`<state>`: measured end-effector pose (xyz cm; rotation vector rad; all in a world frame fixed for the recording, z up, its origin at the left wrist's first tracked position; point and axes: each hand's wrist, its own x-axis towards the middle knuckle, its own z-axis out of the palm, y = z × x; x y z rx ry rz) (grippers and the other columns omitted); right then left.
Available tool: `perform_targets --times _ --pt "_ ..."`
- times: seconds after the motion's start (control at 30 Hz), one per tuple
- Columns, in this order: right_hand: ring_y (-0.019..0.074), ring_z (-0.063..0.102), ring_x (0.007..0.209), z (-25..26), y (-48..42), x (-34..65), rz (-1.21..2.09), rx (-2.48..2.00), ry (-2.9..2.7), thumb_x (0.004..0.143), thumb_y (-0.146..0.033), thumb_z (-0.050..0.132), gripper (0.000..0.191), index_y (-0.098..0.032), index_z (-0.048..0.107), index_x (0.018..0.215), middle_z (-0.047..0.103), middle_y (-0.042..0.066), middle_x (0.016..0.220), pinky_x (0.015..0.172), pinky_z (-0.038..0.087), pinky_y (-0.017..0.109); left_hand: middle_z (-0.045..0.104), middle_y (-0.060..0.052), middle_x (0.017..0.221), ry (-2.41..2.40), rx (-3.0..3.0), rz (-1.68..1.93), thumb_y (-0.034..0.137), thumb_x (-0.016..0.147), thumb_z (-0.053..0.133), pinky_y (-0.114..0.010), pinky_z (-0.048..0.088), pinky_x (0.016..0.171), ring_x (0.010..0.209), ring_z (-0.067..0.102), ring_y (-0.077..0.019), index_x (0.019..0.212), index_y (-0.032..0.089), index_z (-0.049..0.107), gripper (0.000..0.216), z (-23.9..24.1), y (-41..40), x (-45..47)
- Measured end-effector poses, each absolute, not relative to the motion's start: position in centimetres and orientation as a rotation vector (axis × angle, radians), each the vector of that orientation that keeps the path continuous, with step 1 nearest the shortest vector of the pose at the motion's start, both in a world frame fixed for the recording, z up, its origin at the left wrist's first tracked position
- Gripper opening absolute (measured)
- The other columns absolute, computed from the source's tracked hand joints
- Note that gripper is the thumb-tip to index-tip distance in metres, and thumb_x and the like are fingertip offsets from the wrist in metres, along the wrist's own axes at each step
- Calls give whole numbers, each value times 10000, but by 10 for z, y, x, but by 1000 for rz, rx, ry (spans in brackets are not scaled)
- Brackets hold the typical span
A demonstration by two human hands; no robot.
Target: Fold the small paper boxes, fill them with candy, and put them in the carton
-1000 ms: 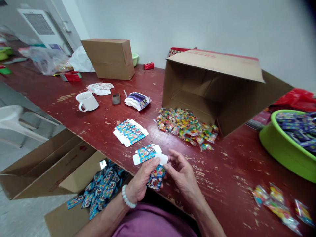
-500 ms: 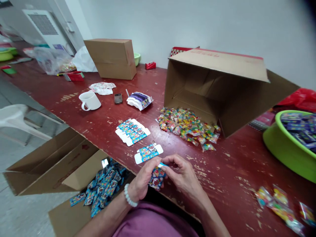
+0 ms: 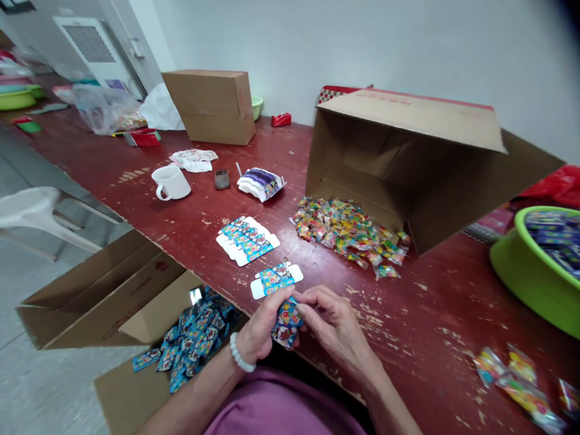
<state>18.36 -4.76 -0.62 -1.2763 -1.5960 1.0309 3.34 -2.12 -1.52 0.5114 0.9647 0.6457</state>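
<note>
A small blue printed candy box (image 3: 287,323) is held upright between my two hands, just over the table's front edge. My left hand (image 3: 263,326) wraps round its side, a pale beaded bracelet on the wrist. At the box's upper end, the fingers of my right hand (image 3: 328,320) pinch the top edge. Just beyond lies a flat unfolded carton (image 3: 276,278), and behind it a fanned row of flat cartons (image 3: 249,240). To the right, small candy packets (image 3: 348,229) spill from a tipped cardboard box (image 3: 362,169).
Below the table edge at left, an open carton (image 3: 149,302) holds many filled blue boxes (image 3: 194,338). A white mug (image 3: 171,183) and a purple-white stack of cartons (image 3: 260,183) stand behind. At right are a green basin (image 3: 521,278) and loose candy packets (image 3: 521,386).
The white flap at the top of the candy box has been folded down and no longer shows. The view has shifted slightly left.
</note>
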Motion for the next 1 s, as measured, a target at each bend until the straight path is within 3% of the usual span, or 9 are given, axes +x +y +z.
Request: perform_targets --times 0.07,0.23,0.3,0.4,0.53,0.7,0.87,1.0 --pt "211 616 931 -11 -54 179 945 -1256 -1673 886 -251 611 154 -227 667 1028 640 63 1016 809 515 319 641 12 624 935 437 670 439 806 620 -219 431 404 434 575 -129 837 174 622 267 -15 -19 34" --pt "332 465 1205 -28 -68 161 593 -1325 -1891 745 -232 706 804 -223 326 1453 442 148 1399 971 426 484 703 -17 749 953 325 887 382 787 687 -254 525 654 693 673 -165 851 160 651 235 -16 -19 36" --pt "376 424 1231 -31 -68 157 398 -1400 -1991 698 -209 723 909 -221 269 1486 422 154 1432 988 370 539 720 -29 827 916 321 960 383 781 712 -272 524 758 819 680 -187 916 154 665 270 -17 -20 37" --pt "368 469 1161 -32 -62 156 243 -1390 -2083 722 -204 692 824 -240 324 1459 522 137 1339 942 366 530 722 -50 900 845 358 982 429 819 681 -296 498 863 929 662 -206 991 141 672 335 -18 -22 35" --pt "343 503 1122 -32 -52 149 303 -1303 -2089 746 -303 682 763 -238 362 1437 535 129 1311 918 397 500 702 -57 935 803 457 949 513 880 576 -309 486 868 894 650 -193 1059 150 655 413 -12 -23 25" --pt "361 382 1308 -40 -47 140 545 -1188 -1982 724 -501 749 1010 -201 199 1516 356 165 1453 1044 379 529 604 29 773 1134 787 902 480 855 615 -225 445 550 561 548 -99 1085 227 578 344 3 -21 -34" --pt "326 451 1261 -55 -44 166 537 -1333 -1782 869 -436 630 652 -232 390 1439 425 147 1385 1037 408 546 582 14 731 1621 1199 604 524 819 621 -208 386 513 600 521 -117 976 195 640 365 23 -35 -140" --pt "272 592 1047 -70 -40 179 600 -1362 -1687 856 -419 642 594 -231 462 1390 500 133 1301 917 515 484 673 -41 921 1930 1553 493 507 809 625 -257 440 655 758 576 -170 1066 195 662 406 31 -38 -180"
